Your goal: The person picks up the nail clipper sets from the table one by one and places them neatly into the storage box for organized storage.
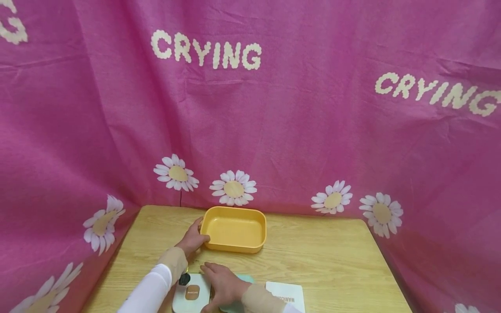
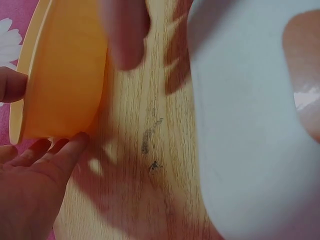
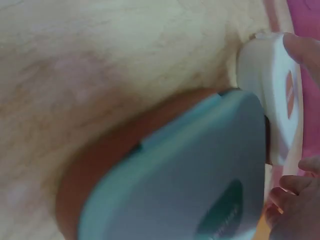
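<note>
My left hand (image 1: 192,238) holds the left end of a yellow rectangular box (image 1: 235,248), thumb over the rim and fingers against the outer wall. The box is open-topped, with nothing in it. Closer to me, my right hand (image 1: 225,284) is spread over the right side of a white case (image 1: 180,300) with a brown label. Its thumb (image 3: 302,52) is right at one end of that case, while its fingers (image 2: 127,42) reach past the far edge, over the bare wood. Partly hidden under the right hand is a mint-green case (image 3: 200,165) with a brown lower part.
A white flat item (image 1: 287,293) printed MANICURE lies right of the mint-green case. The wooden table (image 1: 328,256) is enclosed by a pink curtain (image 1: 297,143) with daisies, close behind the yellow box. Dark marks (image 2: 152,140) show on the wood.
</note>
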A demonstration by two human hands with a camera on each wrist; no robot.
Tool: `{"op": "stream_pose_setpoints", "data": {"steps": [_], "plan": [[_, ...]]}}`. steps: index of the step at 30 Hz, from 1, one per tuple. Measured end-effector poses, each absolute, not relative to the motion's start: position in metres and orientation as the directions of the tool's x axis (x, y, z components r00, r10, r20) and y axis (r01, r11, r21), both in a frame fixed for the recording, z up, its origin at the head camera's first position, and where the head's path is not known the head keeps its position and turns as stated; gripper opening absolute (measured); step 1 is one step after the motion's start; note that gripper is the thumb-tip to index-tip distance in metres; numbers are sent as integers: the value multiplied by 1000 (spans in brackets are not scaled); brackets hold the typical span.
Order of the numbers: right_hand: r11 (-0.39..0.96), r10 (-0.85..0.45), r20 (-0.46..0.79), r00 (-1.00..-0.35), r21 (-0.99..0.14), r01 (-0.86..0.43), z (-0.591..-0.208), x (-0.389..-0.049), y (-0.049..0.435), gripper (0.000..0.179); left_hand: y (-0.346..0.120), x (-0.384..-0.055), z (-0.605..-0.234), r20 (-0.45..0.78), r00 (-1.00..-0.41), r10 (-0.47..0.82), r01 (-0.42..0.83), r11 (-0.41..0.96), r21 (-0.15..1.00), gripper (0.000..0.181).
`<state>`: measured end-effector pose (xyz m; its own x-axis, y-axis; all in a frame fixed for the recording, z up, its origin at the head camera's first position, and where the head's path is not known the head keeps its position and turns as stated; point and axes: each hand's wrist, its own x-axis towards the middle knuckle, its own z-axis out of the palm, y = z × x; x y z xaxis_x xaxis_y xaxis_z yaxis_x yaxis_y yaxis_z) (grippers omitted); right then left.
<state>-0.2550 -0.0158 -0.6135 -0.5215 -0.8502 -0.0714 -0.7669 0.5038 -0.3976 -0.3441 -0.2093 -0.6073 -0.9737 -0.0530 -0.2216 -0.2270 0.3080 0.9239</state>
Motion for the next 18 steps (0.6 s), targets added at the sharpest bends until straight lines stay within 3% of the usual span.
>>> {"op": "stream_pose_setpoints", "data": {"steps": [6,10,18], "plan": [[522,-844,-92,-528,-366,-770,-620,-242,-17,105,-204,-338,-608,-209,-975,-72,-221,283,933,96],[537,-827,-41,-561,-353,-766,-628,-235,-19,107,-203,-336,-610,-191,-979,-72,-204,277,939,96],[507,-839,38,-543,-305,-806,-630,-232,-30,98,-205,-340,-609,-173,-983,-62,-183,298,937,96]]}}
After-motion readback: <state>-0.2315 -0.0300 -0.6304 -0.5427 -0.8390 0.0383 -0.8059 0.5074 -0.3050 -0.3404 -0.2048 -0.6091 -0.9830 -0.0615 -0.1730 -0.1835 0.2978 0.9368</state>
